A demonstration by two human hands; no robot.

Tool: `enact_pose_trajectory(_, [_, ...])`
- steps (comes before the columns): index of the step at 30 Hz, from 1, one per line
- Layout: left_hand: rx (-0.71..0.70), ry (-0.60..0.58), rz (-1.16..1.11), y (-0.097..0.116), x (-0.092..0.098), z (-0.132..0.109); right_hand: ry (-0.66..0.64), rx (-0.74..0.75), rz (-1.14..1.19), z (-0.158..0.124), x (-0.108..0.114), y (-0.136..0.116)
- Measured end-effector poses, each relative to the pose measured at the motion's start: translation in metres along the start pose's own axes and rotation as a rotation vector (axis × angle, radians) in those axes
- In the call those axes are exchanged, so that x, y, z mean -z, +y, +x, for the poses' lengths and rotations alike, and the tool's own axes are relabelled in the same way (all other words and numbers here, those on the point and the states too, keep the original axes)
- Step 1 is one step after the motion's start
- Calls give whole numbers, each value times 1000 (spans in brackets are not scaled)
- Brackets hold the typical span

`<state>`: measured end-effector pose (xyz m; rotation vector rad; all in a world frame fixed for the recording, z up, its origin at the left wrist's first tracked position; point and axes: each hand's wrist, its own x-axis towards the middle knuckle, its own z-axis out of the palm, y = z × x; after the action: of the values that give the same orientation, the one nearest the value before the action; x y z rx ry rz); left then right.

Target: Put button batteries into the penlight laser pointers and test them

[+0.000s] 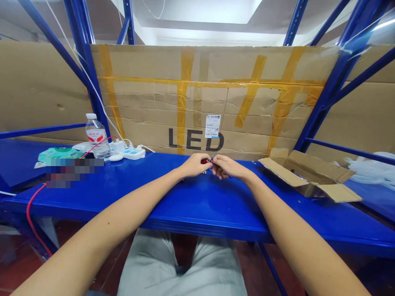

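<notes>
My left hand (196, 164) is closed round a small, shiny red object (205, 161) with dark parts, too small to name. Close against it, my right hand (227, 167) has its thumb and index finger pinched together at the object's right end. Whatever lies between those fingertips is mostly hidden. Both hands meet just above the far middle of the blue table (197, 205). A few tiny pale pieces show on the tabletop below the fingers, too small to make out.
An open cardboard box (308, 172) lies to the right. Leftward stand a water bottle (96, 137), a white power strip (134, 153) with plugs, and a green tissue pack (58, 155). A red cable (31, 209) hangs over the left edge. Large cardboard (148, 107) walls the back.
</notes>
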<state>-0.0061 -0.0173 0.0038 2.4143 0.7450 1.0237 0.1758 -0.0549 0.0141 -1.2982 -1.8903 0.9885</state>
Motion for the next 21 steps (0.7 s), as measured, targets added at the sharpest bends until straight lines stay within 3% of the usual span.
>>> enact_pose_trajectory(11, [18, 38, -161, -3, 7, 5, 225, 186, 79, 7, 2, 5])
enact_pose_trajectory(21, [-19, 141, -63, -4, 4, 6, 56, 56, 468, 0, -3, -5])
